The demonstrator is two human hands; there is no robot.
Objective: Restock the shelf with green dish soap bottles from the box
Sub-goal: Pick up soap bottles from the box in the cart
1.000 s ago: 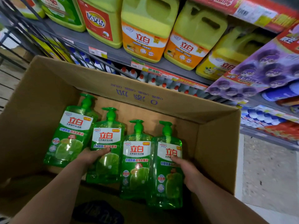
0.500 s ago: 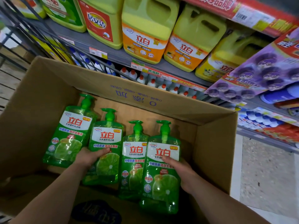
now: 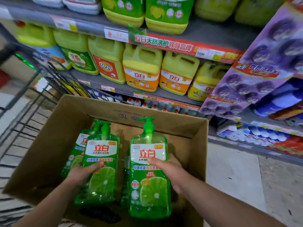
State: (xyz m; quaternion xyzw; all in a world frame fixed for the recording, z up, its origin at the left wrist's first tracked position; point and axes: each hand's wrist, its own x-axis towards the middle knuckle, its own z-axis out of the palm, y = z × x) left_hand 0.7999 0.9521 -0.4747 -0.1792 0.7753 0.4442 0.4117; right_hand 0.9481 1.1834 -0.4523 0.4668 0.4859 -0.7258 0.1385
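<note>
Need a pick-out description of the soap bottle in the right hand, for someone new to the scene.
Find the open cardboard box below the shelves. Of the green pump bottles in it, take the rightmost bottle, gripped by the right hand. Its pump stands clear and alone, while the left bottle, in the left hand, overlaps a rear bottle.
</note>
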